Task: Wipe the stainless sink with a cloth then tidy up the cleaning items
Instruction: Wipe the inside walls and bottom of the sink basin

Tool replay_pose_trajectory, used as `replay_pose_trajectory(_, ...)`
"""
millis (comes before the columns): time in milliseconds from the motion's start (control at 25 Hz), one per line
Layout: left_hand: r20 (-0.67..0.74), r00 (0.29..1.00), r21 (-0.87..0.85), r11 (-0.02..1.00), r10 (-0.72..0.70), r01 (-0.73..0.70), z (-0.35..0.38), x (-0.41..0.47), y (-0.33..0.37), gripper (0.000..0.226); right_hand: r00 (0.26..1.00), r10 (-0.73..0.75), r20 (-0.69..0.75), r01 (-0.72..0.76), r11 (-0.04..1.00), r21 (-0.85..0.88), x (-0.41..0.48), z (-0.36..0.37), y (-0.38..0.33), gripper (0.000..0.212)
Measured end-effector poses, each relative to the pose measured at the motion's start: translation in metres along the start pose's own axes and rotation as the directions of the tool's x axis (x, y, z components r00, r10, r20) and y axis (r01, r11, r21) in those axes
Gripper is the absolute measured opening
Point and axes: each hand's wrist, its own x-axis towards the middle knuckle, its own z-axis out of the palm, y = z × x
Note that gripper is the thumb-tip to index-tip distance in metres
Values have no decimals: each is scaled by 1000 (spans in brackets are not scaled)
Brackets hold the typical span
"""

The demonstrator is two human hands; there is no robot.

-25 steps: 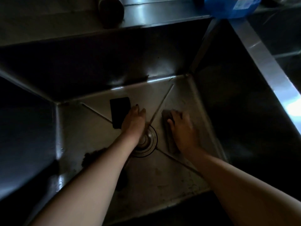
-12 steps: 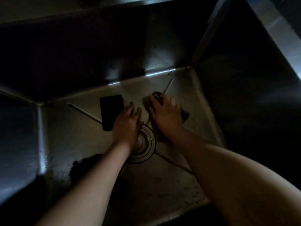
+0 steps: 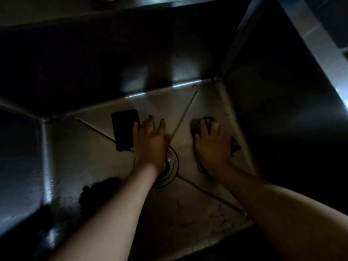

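Here, right hand (image 3: 212, 147) gripping cloth (image 3: 196, 126), beside sink (image 3: 273, 113) right wall

Left hand (image 3: 150, 146) flat, fingers (image 3: 148, 126) spread, right hand (image 3: 212, 149) curled over cloth (image 3: 195, 125), arms outstretched

right hand (image 3: 212, 146) gripping cloth (image 3: 197, 125) on sink (image 3: 178, 213) floor, left hand (image 3: 150, 144) flat just beside black pad (image 3: 124, 129)

Dim, softly blurred view; glare streaks the sink (image 3: 188, 84) wall's base.
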Motion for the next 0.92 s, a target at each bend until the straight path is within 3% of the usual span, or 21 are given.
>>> replay_pose_trajectory(120, -41, 999, 64, 998, 24, -21, 4, 1, -4, 49, 991, -136, 6, 135, 990, 36, 3, 3, -16, 49)
replay_pose_trajectory(480, 18, 1000, 89, 996, -14, 12, 16, 0, -4, 51, 937, -350, 24, 348, 936, 57, 93, 7, -34, 45)
replay_pose_trajectory(640, 49, 999, 70, 998, -12, 9, 13, 2, -6, 51, 977, -215, 11, 213, 973, 83, 114, 3, -21, 46)
replay_pose_trajectory(800, 63, 998, 40, 999, -25, 22, 12, 3, -6, 52, 991, 48, 126, -76, 971, 227, 104, -2, -1, 46)
replay_pose_trajectory(920, 74, 997, 38, 999, -32, 29, 12, 5, -7, 52, 995, 99, 9, -100, 992, 79, 65, -7, 4, 40)
